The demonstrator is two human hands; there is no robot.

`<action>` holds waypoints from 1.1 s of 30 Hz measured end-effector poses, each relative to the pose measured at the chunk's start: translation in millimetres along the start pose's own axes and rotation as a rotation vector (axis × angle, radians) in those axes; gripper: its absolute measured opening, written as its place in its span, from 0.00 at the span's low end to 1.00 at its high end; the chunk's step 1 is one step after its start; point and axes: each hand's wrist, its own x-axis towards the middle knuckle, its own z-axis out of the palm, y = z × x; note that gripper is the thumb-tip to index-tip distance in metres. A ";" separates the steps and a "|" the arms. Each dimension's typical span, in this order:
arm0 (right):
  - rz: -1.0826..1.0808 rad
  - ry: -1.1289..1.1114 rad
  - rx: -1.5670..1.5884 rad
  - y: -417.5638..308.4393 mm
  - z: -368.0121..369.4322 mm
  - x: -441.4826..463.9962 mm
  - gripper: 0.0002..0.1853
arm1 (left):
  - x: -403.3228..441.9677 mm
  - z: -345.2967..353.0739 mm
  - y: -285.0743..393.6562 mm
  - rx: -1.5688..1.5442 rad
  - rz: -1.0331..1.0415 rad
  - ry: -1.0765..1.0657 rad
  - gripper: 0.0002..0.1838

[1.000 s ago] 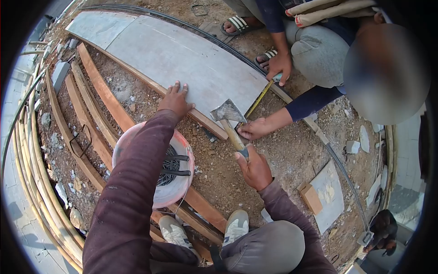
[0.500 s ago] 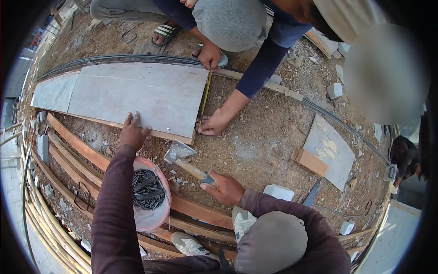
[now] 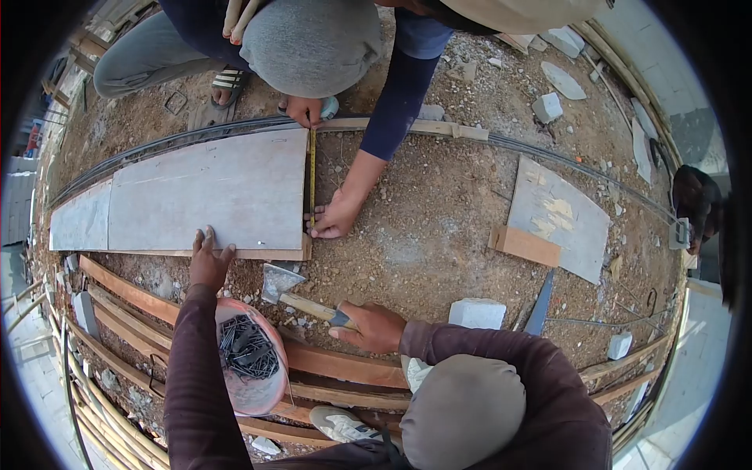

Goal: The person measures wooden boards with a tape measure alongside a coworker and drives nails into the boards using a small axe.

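Observation:
My left hand rests with its fingers spread over the near edge of a large pale board, which has a wooden batten along that edge. In my right hand is a hatchet, gripped by its wooden handle, its flared metal head close to the board's near right corner. Below my left hand stands a pinkish bucket holding many nails. A co-worker's two hands stretch a yellow tape measure along the board's right end.
To the right lie a smaller board with a wood block, a handsaw blade and white block pieces. Curved planks run beneath the bucket. Long rebar passes behind the large board. Another person crouches opposite.
The view has shifted, so the board and co-worker appear further left. My left hand stays on the board's edge, and my right hand still holds the hatchet low. The tape remains stretched across the board's end.

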 end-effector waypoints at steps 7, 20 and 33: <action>0.008 0.000 0.024 4.2 -3.2 -1.3 0.23 | -0.1 -0.6 0.5 0.008 0.002 0.003 0.44; 0.089 0.096 0.119 19.2 10.8 -6.1 0.23 | 1.2 1.3 -2.8 0.039 -0.004 0.013 0.44; 0.211 0.017 0.112 42.1 23.1 -37.0 0.21 | 3.3 2.8 -5.7 0.060 -0.014 0.002 0.43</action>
